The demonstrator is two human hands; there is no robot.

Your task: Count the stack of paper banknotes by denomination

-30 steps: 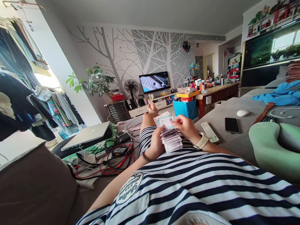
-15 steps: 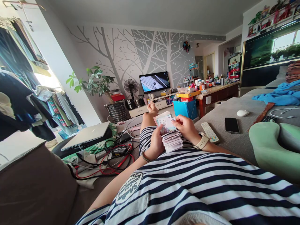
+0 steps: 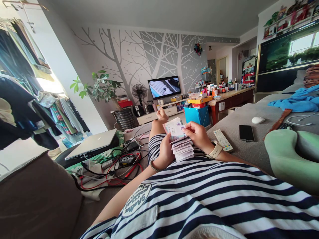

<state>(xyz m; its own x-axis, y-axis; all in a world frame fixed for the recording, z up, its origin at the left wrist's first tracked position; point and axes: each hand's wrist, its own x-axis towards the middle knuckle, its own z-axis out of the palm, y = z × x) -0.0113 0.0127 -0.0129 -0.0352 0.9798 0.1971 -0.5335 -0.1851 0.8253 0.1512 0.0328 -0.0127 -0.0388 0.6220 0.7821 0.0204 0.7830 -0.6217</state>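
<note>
A stack of banknotes [image 3: 183,149] is held over my lap, its lower part fanned and hanging toward my striped clothing [image 3: 199,186]. My left hand [image 3: 166,150] is closed round the left side of the stack, thumb on top. My right hand [image 3: 199,135] pinches the right edge of an upper banknote [image 3: 176,131] between thumb and fingers. Pinkish and bluish notes stick up behind it. A woven bracelet [image 3: 154,166] is on my left wrist and a pale watch [image 3: 216,150] on my right.
Right of me on the grey sofa lie a remote control [image 3: 223,140], a phone [image 3: 246,133], a white mouse [image 3: 258,120] and a green neck pillow [image 3: 284,156]. On the left are tangled cables [image 3: 119,166] and a laptop [image 3: 92,144]. A blue bin [image 3: 196,115] stands ahead.
The upper banknote has shifted slightly between my hands, and my right hand has turned a little with it. Both hands keep their grip; the surroundings are unchanged.
</note>
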